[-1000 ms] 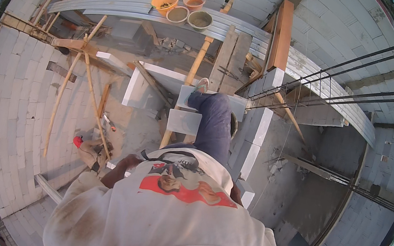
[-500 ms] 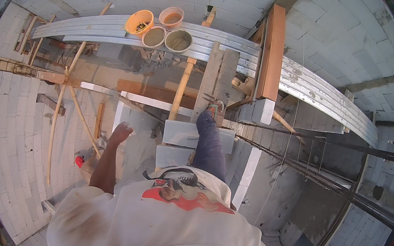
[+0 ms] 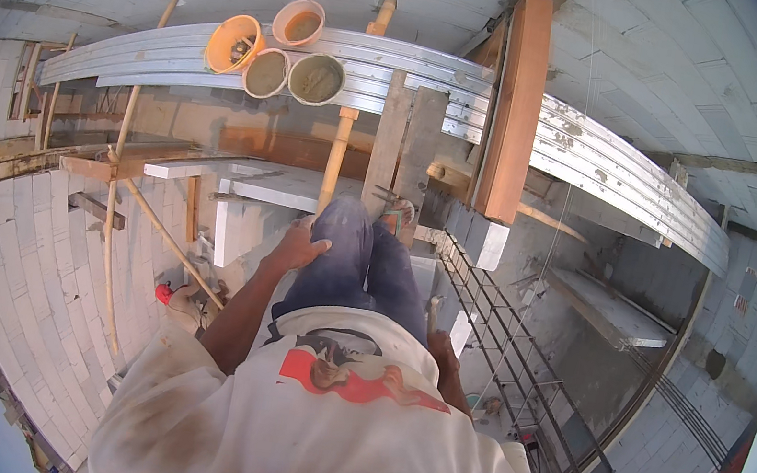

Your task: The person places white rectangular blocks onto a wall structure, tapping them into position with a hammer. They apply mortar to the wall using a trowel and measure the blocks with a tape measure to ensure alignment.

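Note:
My left hand [image 3: 298,246] rests against the outer side of my bent left knee [image 3: 340,231], thumb apart from the fingers. It holds nothing that I can see. My right hand [image 3: 443,344] hangs low beside my right thigh, mostly hidden by my body. A thin pale piece [image 3: 435,310] shows just above it; I cannot tell whether the hand holds it. My right foot [image 3: 396,214], in a sandal, stands on a pair of grey wooden planks [image 3: 383,155]. The left foot is hidden behind the knee.
Ahead, an orange bucket [image 3: 215,51] with tools and several tubs, two holding grey mortar [image 3: 317,81], stand on ribbed metal sheets [image 3: 395,53]. A brown beam [image 3: 516,111] rises at right. Beside me runs a rebar cage [image 3: 519,339]. Below left is a person with a red cap [image 3: 163,292].
My left knee has come up and forward into view. My left hand has moved right, from free air to the knee. The right hand has come into sight, and the view has shifted.

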The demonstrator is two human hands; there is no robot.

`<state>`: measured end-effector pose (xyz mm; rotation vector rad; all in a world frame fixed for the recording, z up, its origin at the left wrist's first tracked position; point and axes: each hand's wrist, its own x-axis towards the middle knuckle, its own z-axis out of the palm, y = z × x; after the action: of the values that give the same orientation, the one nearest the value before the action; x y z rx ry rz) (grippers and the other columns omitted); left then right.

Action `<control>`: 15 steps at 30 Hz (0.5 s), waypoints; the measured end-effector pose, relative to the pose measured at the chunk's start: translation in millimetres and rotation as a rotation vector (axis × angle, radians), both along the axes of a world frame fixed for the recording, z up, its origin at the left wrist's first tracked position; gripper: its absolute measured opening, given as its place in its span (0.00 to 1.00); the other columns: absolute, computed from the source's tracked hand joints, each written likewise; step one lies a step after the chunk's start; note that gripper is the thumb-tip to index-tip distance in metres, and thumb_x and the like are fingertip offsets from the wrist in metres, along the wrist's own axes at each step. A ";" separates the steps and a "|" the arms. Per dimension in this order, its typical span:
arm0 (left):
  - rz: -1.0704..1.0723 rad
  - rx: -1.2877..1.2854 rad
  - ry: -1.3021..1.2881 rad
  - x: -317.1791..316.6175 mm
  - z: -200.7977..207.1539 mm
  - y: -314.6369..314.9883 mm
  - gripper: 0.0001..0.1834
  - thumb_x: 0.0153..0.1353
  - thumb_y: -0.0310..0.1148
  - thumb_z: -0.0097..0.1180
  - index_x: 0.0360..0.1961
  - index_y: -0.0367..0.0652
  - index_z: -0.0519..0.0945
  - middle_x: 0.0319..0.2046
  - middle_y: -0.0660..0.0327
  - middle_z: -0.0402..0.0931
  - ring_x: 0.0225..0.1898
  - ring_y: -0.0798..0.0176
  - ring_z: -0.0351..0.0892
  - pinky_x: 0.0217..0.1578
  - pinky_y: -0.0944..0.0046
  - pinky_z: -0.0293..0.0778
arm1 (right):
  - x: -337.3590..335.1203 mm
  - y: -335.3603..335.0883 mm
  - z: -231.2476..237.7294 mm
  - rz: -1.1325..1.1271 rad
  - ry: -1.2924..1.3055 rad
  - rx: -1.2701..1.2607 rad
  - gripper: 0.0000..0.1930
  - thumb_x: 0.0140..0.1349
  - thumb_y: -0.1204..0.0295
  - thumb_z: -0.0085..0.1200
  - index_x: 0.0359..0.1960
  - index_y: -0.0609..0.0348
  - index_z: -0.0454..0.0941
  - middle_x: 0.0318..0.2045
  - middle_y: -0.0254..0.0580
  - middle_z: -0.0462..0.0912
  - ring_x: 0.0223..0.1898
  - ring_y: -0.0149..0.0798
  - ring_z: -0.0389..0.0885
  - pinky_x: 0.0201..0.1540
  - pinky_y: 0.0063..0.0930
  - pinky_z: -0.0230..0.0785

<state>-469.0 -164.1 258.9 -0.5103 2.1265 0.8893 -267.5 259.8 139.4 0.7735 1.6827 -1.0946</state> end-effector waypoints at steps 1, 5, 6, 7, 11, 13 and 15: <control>0.038 0.011 -0.039 -2.9 1.5 -2.3 0.44 0.67 0.52 0.59 0.73 0.27 0.64 0.70 0.32 0.66 0.73 0.39 0.67 0.72 0.51 0.63 | -18.6 -1.5 -4.2 0.003 0.048 -0.017 0.12 0.60 0.66 0.59 0.27 0.63 0.81 0.20 0.39 0.78 0.19 0.37 0.77 0.24 0.37 0.70; 0.071 0.187 -0.155 -43.6 8.0 -4.7 0.49 0.68 0.58 0.56 0.75 0.25 0.60 0.71 0.31 0.64 0.74 0.39 0.65 0.73 0.52 0.60 | -121.9 -18.0 -1.1 -0.162 -0.086 0.051 0.12 0.61 0.65 0.58 0.30 0.63 0.82 0.22 0.40 0.79 0.20 0.38 0.78 0.25 0.37 0.72; 0.015 0.183 -0.169 -54.3 0.6 -5.6 0.51 0.68 0.59 0.55 0.75 0.25 0.59 0.72 0.30 0.63 0.74 0.39 0.65 0.74 0.52 0.60 | -148.5 -21.2 8.6 -0.167 -0.058 0.055 0.12 0.61 0.66 0.58 0.29 0.65 0.81 0.21 0.39 0.78 0.20 0.37 0.77 0.24 0.37 0.71; -0.037 0.177 -0.191 -58.3 -8.4 -8.2 0.52 0.67 0.60 0.55 0.76 0.24 0.57 0.72 0.30 0.62 0.74 0.39 0.64 0.74 0.53 0.59 | -167.9 -25.4 19.1 -0.169 -0.037 0.058 0.12 0.60 0.67 0.58 0.29 0.66 0.80 0.20 0.39 0.78 0.19 0.37 0.77 0.23 0.38 0.70; -0.268 0.117 -0.200 -76.1 -65.5 -13.6 0.55 0.66 0.62 0.56 0.76 0.23 0.54 0.72 0.28 0.60 0.75 0.37 0.62 0.74 0.51 0.59 | -199.7 -22.4 7.4 -0.272 0.006 0.019 0.16 0.62 0.62 0.60 0.30 0.66 0.81 0.22 0.39 0.79 0.19 0.35 0.77 0.23 0.35 0.71; -0.318 0.124 -0.267 -105.5 -64.4 -0.5 0.57 0.65 0.61 0.58 0.76 0.23 0.53 0.73 0.27 0.58 0.76 0.36 0.61 0.74 0.50 0.60 | -223.1 -32.1 17.5 -0.348 -0.030 0.011 0.19 0.64 0.58 0.61 0.30 0.65 0.80 0.22 0.38 0.78 0.19 0.34 0.77 0.22 0.33 0.71; -0.398 0.074 -0.322 -141.9 -43.8 12.4 0.59 0.63 0.60 0.62 0.77 0.23 0.50 0.72 0.25 0.57 0.75 0.33 0.61 0.73 0.48 0.61 | -252.6 -38.0 47.7 -0.359 -0.002 -0.022 0.22 0.66 0.54 0.61 0.29 0.64 0.77 0.20 0.37 0.76 0.19 0.33 0.76 0.20 0.33 0.69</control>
<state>-610.9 -151.7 215.0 -0.1662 1.8054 0.6103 -520.1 221.8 187.1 1.0905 1.5629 -1.3525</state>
